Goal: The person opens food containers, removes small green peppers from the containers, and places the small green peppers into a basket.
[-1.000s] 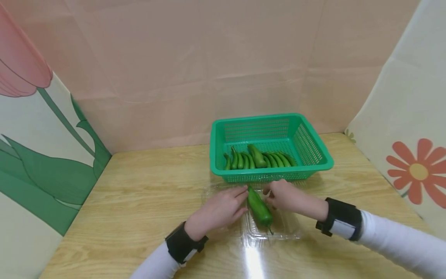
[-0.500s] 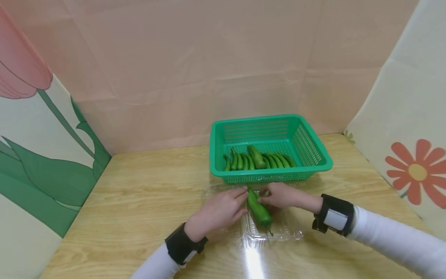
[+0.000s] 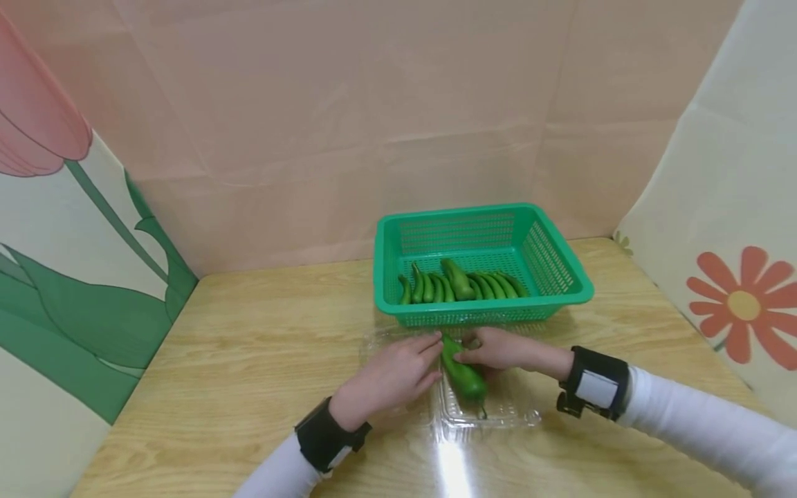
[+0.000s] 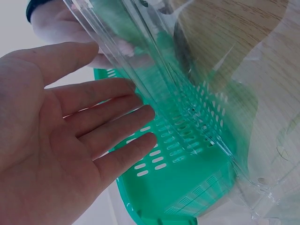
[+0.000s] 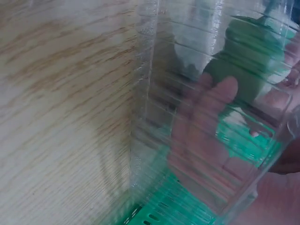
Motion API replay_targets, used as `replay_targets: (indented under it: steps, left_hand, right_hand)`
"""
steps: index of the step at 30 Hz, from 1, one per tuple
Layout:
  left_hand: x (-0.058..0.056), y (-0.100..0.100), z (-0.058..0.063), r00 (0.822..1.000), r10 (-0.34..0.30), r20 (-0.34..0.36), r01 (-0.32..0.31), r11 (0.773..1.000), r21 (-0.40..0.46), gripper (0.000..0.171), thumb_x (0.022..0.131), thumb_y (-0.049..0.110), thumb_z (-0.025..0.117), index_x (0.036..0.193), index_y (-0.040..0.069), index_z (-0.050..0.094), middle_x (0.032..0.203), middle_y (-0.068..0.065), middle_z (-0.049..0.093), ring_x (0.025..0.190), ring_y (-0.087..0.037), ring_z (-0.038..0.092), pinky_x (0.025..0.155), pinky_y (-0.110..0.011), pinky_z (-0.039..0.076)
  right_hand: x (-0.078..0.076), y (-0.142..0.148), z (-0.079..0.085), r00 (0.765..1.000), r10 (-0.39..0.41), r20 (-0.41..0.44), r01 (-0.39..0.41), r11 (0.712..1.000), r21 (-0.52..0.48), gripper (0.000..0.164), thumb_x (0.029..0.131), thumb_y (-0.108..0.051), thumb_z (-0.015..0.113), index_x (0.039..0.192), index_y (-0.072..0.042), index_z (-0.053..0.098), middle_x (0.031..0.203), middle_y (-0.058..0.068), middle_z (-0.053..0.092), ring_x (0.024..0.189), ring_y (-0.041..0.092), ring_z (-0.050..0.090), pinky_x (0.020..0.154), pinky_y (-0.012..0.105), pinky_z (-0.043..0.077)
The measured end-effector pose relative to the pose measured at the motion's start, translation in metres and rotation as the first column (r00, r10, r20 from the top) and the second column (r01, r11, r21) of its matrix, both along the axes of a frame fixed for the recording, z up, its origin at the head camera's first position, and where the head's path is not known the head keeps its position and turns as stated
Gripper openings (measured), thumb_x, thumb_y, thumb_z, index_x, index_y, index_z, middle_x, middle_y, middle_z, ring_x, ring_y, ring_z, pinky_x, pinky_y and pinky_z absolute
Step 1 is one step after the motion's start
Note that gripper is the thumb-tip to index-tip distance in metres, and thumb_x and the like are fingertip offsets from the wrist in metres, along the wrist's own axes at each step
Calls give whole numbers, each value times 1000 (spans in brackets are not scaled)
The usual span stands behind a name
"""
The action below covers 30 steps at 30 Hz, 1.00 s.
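A large green pepper (image 3: 465,380) lies in a clear plastic clamshell box (image 3: 513,409), its stem toward me. My right hand (image 3: 495,348) holds the pepper from the right, thumb on top. Through the box wall in the right wrist view, the fingers of the right hand (image 5: 201,126) lie against the blurred pepper (image 5: 248,61). On the left, my left hand (image 3: 392,373) rests at the raised clear lid, close to the pepper's narrow end. In the left wrist view the left hand (image 4: 89,117) has its fingers extended, tips at the clear plastic (image 4: 187,136).
Behind the box stands a green plastic basket (image 3: 573,297) with several slim green peppers (image 3: 498,285) and a thicker one (image 3: 457,279) in a row along its near side. The wooden table (image 3: 261,325) meets a pink backdrop (image 3: 280,173).
My right hand has shifted left and onto the pepper, from beside it to holding it with the thumb on top. The left hand has stayed in place.
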State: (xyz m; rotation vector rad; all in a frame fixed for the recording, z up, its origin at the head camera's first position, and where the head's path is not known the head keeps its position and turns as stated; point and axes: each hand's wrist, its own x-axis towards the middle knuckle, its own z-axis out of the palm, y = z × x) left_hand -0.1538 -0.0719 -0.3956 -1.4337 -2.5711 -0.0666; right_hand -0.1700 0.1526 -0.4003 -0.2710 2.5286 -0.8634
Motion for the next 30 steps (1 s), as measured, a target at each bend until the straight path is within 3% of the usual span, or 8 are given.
replay_targets:
  steps: [3, 6, 14, 22, 30]
  left_hand:
    - [0, 0, 0, 1000, -2, -1, 2, 1000, -4, 49, 94, 36, 57, 131, 3, 54, 138, -13, 52, 123, -23, 54, 104, -33, 47]
    - [1, 0, 0, 1000, -2, 2, 2, 1000, -7, 49, 94, 36, 57, 131, 3, 54, 138, -13, 52, 124, -23, 54, 104, -33, 47]
    - [0, 0, -1, 1000, -3, -6, 3, 1000, -1, 49, 93, 36, 58, 130, 4, 55, 137, -12, 53, 123, -22, 55, 104, -32, 47]
    - [0, 0, 0, 1000, 2, -1, -2, 1000, -11, 49, 94, 36, 56, 130, 4, 55, 138, -13, 53, 124, -23, 54, 104, -33, 47]
    - [1, 0, 2, 1000, 4, -5, -4, 1000, -11, 49, 93, 36, 57, 130, 3, 55, 137, -13, 53, 123, -22, 55, 104, -32, 47]
  right_hand:
    - [1, -2, -1, 1000, -17, 24, 17, 1000, -2, 60, 87, -35, 66, 123, 12, 52, 101, 16, 65, 79, 19, 63, 66, 33, 58]
    - [1, -3, 1, 1000, -2, 10, 2, 1000, 14, 59, 87, -34, 65, 123, 12, 52, 101, 15, 65, 80, 18, 62, 66, 32, 57]
    - [4, -7, 2, 993, -78, 86, 83, 995, -57, 54, 87, -28, 66, 123, 10, 53, 90, 12, 64, 65, 17, 64, 56, 31, 60]
    - [5, -9, 3, 983, -134, 124, 148, 983, -110, 52, 86, -27, 68, 120, 8, 50, 94, 15, 60, 63, 19, 64, 55, 34, 61]
    - [6, -9, 2, 979, -132, 156, 155, 977, -147, 48, 87, -23, 67, 118, 8, 48, 95, 16, 60, 66, 21, 65, 59, 36, 61]
